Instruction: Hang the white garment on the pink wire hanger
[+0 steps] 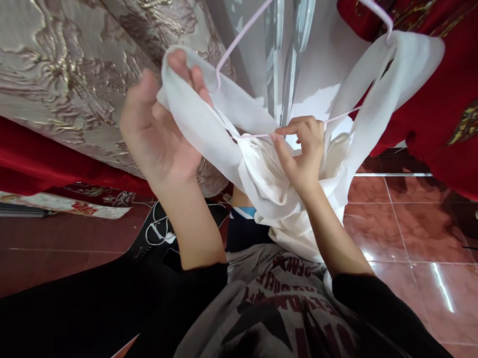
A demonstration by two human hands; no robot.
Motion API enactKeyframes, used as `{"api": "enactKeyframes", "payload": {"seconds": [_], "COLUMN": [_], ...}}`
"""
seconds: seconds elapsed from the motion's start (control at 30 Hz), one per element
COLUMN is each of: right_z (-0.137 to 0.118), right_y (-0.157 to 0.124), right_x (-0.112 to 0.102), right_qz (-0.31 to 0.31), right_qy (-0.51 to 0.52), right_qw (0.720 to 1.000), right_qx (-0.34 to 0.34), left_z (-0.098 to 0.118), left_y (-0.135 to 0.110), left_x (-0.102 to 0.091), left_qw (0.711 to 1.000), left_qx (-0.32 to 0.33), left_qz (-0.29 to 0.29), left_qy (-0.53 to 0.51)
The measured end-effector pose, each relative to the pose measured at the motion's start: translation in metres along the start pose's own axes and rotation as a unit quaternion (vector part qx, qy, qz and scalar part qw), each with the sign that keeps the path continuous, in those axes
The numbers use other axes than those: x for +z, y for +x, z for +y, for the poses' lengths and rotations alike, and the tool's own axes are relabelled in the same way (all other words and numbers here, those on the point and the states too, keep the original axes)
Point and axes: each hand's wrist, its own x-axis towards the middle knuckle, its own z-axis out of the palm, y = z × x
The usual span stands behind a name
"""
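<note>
A white garment (pixel 262 185) hangs in front of me, bunched at the middle, with two wide shoulder straps. A thin pale pink hanger (pixel 245 29) runs through it; its right end sits inside the right strap (pixel 390 75). My left hand (pixel 158 128) is closed around the left strap (pixel 194 108), thumb and fingers gripping the cloth near the hanger's left end. Lower at the centre, my right hand (pixel 303 155) pinches the hanger's bottom wire (pixel 340 116) together with the cloth just below it.
A cream and gold brocade cloth (pixel 70 61) hangs at the upper left. Red embroidered fabric (pixel 456 104) hangs at the upper right. Below lies a glossy red tiled floor (pixel 411 229). White cables (pixel 161 231) lie on a dark object by my legs.
</note>
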Motion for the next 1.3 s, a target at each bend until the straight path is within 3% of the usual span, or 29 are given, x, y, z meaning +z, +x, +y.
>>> {"api": "enactKeyframes", "payload": {"seconds": [0.2, 0.3, 0.37, 0.43, 0.5, 0.57, 0.7, 0.73, 0.83, 0.87, 0.9, 1.0, 1.1, 1.17, 1.3], "right_z": [0.01, 0.015, 0.014, 0.012, 0.006, -0.001, -0.011, -0.01, 0.009, 0.019, 0.03, 0.056, 0.059, 0.055, 0.05], "right_y": [0.003, 0.005, 0.004, 0.002, 0.001, 0.002, 0.012, 0.014, 0.016, 0.015, 0.014, 0.01, 0.009, 0.01, 0.013], "right_x": [0.004, 0.001, 0.002, 0.005, 0.006, -0.003, -0.052, -0.067, -0.1, -0.105, -0.107, -0.098, -0.08, -0.071, -0.068], "right_qz": [0.002, -0.005, -0.005, 0.0, 0.016, 0.012, -0.125, -0.075, 0.219, 0.253, 0.242, 0.114, 0.052, 0.079, 0.205], "right_qy": [0.002, 0.001, 0.004, 0.011, 0.019, 0.034, 0.123, 0.144, 0.101, 0.074, 0.064, 0.145, 0.175, 0.152, 0.093], "right_qw": [1.0, 1.0, 1.0, 1.0, 0.999, 0.999, 0.984, 0.986, 0.969, 0.962, 0.964, 0.967, 0.956, 0.957, 0.952], "right_qx": [0.008, 0.011, 0.014, 0.017, 0.023, 0.024, 0.013, 0.025, 0.052, 0.069, 0.093, 0.176, 0.228, 0.233, 0.207], "left_z": [-0.024, -0.05, -0.07, -0.09, -0.105, -0.114, -0.109, -0.107, -0.103, -0.104, -0.105, -0.11, -0.111, -0.109, -0.105], "left_y": [-0.013, -0.018, -0.021, -0.023, -0.024, -0.025, -0.022, -0.021, -0.017, -0.016, -0.016, -0.019, -0.023, -0.024, -0.024], "left_x": [-0.038, -0.044, -0.036, -0.024, -0.014, -0.008, -0.009, -0.01, -0.012, -0.012, -0.011, -0.01, -0.01, -0.01, -0.011], "left_qw": [0.973, 0.955, 0.965, 0.982, 0.988, 0.987, 0.976, 0.976, 0.975, 0.974, 0.974, 0.973, 0.973, 0.975, 0.975], "left_qx": [0.144, 0.102, 0.05, 0.017, 0.023, 0.068, 0.134, 0.132, 0.128, 0.13, 0.131, 0.12, 0.115, 0.122, 0.117], "left_qz": [0.181, 0.274, 0.254, 0.184, 0.149, 0.147, 0.154, 0.158, 0.168, 0.17, 0.172, 0.179, 0.169, 0.155, 0.161], "left_qy": [-0.026, -0.041, -0.048, -0.035, -0.022, 0.004, 0.074, 0.076, 0.072, 0.071, 0.071, 0.082, 0.107, 0.105, 0.103]}}
